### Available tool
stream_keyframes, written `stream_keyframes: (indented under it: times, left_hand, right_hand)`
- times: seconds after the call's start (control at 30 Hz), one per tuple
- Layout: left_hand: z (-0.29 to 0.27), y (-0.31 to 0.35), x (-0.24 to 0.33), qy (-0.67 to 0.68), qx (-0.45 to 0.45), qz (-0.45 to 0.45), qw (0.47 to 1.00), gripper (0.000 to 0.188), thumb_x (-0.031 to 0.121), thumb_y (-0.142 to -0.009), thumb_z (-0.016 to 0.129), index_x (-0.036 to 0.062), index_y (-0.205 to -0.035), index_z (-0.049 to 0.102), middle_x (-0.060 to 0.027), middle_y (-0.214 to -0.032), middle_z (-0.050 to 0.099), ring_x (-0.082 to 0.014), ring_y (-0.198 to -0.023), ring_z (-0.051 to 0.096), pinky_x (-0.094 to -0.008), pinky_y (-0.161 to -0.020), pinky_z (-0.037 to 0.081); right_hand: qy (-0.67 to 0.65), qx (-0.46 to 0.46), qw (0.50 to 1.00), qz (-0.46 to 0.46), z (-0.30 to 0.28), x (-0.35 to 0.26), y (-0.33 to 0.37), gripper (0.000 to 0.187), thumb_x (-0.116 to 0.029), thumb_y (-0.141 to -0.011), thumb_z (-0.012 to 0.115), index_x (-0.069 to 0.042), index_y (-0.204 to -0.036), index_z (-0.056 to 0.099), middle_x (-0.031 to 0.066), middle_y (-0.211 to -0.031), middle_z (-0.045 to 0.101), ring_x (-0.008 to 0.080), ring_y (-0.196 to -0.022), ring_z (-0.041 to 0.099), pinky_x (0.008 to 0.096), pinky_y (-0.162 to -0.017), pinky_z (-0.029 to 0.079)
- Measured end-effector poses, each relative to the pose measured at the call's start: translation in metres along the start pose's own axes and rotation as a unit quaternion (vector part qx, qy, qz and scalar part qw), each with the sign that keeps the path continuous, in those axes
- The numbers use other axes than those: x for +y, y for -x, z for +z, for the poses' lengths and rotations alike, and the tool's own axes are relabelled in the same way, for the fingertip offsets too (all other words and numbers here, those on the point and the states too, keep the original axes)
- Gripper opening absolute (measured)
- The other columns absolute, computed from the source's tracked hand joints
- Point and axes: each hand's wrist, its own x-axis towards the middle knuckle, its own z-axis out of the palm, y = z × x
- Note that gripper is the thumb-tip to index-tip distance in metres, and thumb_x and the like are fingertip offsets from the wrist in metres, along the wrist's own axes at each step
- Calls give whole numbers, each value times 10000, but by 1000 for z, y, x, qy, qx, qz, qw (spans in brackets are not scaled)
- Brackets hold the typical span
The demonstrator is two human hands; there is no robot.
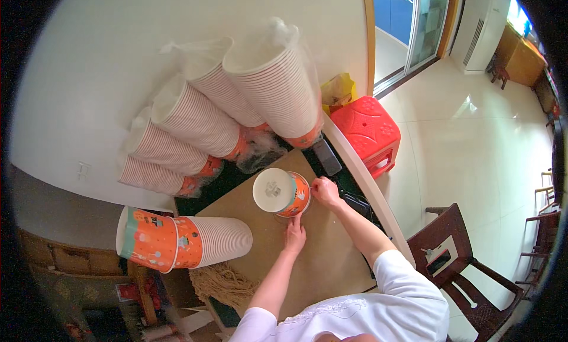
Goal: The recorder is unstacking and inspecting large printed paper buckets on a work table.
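Observation:
An orange paper tub [300,195] with a teal band stands upside down on the brown board [331,247], its white base facing up. Close against its lower rim, on the near side, is my left hand [294,236], its fingers drawn together. My right hand [325,192] is closed, thumb and fingers pinched, at the right side of the same rim. Whatever lies between the fingertips of either hand is too small to make out. To the left rises a stack of nested orange paper tubs [189,241], also upside down. A bundle of beige twine [222,287] lies beside that stack.
Several tall stacks of white-rimmed tubs [269,76] in clear plastic line the wall. A dark phone-like device [326,157] lies near the table's raised pale edge [378,206]. Beyond it stand a red plastic stool [365,129] and a dark wooden chair [444,241].

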Motion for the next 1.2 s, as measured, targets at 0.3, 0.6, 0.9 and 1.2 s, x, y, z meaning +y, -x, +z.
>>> stream_keyframes:
  times: [0.3,0.6,0.9,1.2]
  left_hand:
    - [8,0,-7,43,4,13,999,576,24,-746,512,93,-1279,304,-250,-1169,423,-405,-1070,426,-431,-900,365]
    - [3,6,-7,15,19,17,1000,582,40,-743,523,129,-1277,310,-228,-1171,417,-387,-1052,443,-425,-871,393]
    - [-41,65,-11,97,78,28,992,336,79,-741,568,91,-1072,513,-130,-1011,495,-300,-916,518,-370,-777,444]
    - [-160,164,-109,144,343,-69,926,115,23,-773,540,38,-887,531,-122,-826,513,-262,-741,533,-317,-647,449]
  right_hand:
    - [-64,5,998,-16,3,17,-3,138,-131,-730,569,-65,-851,578,162,-768,558,330,-769,555,401,-658,464]
    - [-4,26,999,-26,-1,0,6,151,-115,-708,568,-49,-840,539,156,-740,552,341,-730,549,423,-653,450]
    - [4,136,990,-41,-23,-33,40,186,-28,-697,546,-60,-878,521,127,-794,499,294,-724,523,362,-626,447]
    - [-95,142,953,-248,-89,-224,27,119,31,-769,508,-14,-873,544,102,-788,536,225,-754,543,290,-662,452]
